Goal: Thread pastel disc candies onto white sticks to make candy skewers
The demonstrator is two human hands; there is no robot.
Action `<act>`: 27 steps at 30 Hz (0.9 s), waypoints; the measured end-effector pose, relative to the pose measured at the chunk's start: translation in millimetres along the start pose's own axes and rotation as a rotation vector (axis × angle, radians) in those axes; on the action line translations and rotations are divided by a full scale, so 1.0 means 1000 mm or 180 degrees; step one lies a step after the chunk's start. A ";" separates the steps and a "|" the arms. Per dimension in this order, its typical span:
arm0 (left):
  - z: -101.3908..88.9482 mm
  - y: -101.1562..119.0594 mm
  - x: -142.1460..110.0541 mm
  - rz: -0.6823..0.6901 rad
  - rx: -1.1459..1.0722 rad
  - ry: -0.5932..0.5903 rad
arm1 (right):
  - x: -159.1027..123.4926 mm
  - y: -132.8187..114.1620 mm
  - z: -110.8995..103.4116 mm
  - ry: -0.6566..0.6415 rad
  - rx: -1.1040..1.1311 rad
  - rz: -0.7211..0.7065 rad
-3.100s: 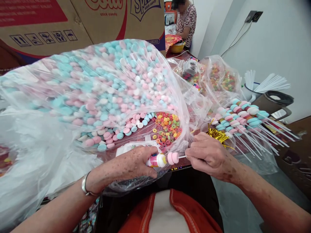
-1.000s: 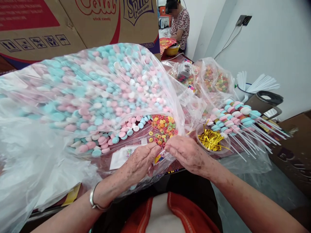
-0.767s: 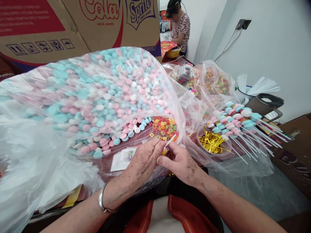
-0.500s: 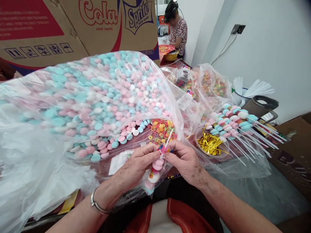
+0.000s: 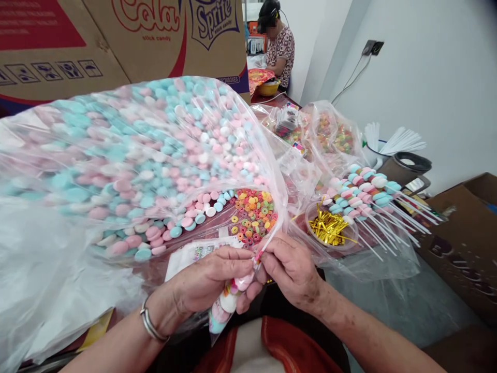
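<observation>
A bagged candy skewer, with pink, white and blue marshmallows and gummy rings inside a clear wrapper, slants between my hands. My left hand is closed around the gathered neck of the wrapper, the marshmallows hanging below its fingers. Fingers of my right hand pinch the bag's bunched end, where the white stick sticks out toward the upper right. Just beyond my hands lie loose gummy rings and a stack of printed clear bags.
A big clear sack of marshmallows fills the left. On the right are a bowl of gold twist ties, finished marshmallow skewers, a mug of white sticks and a dark cup. A cardboard carton and another person are behind.
The candy skewer, first partly in its wrapper with my right hand on the stick, is now fully inside. Both hands have come together at the bag's gathered neck, and the candy end points down left.
</observation>
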State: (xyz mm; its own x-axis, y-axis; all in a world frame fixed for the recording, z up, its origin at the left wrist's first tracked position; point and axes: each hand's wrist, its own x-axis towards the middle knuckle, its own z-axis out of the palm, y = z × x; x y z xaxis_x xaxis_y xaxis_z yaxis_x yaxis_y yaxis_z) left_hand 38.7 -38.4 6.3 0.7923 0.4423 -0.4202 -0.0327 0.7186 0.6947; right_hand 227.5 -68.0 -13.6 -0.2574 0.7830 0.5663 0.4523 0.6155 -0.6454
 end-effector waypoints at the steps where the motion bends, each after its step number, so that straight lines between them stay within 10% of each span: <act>1: 0.001 0.001 0.000 0.0012 0.0065 0.0080 | -0.001 -0.002 0.001 0.0065 -0.0077 0.0068; 6: 0.005 0.003 0.001 0.0178 0.0361 0.0597 | -0.010 -0.008 -0.001 0.0595 -0.1430 -0.0480; 10: 0.003 0.002 0.005 -0.0056 0.0577 0.0561 | -0.013 -0.009 -0.009 -0.0198 -0.1921 -0.1263; 18: 0.012 0.015 0.004 -0.0369 0.1747 0.0101 | -0.003 -0.009 -0.027 -0.0936 -0.1761 -0.1389; 23: 0.022 0.007 0.006 0.1682 0.4648 0.1053 | -0.006 -0.006 -0.023 -0.0877 -0.1683 -0.0604; 27: 0.016 -0.003 0.011 0.3393 0.5427 0.1121 | 0.000 -0.007 -0.044 -0.1044 -0.1421 -0.0298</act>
State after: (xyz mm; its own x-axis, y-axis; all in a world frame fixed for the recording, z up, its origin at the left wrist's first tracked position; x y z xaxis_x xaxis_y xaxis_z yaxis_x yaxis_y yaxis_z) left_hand 56.7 -44.7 8.6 0.7144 0.4753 0.5135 0.3440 -0.8777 0.3338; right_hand 262.5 -76.3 13.4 -0.5338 0.7576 0.3756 0.7139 0.6418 -0.2800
